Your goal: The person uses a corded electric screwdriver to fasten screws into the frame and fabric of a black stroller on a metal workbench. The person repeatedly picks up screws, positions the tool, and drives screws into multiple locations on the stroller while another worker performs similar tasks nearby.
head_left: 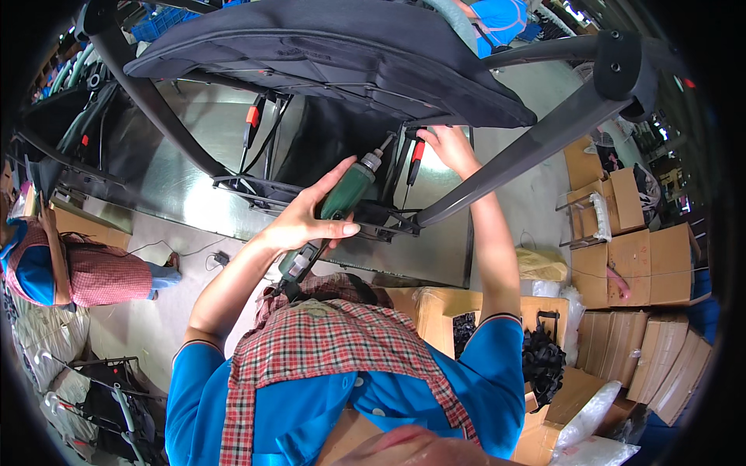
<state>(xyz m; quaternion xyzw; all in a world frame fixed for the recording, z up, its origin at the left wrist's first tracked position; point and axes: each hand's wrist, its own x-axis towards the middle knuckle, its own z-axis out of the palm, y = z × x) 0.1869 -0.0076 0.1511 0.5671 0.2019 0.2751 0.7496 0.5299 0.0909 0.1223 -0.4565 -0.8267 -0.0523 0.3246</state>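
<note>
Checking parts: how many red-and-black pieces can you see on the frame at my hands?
2: the left piece toward the frame's left side, the right piece beside your right hand. Others may be hidden.

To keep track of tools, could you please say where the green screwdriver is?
In the head view, the green screwdriver is in the left hand, just left of centre, below the dark padding.
</note>
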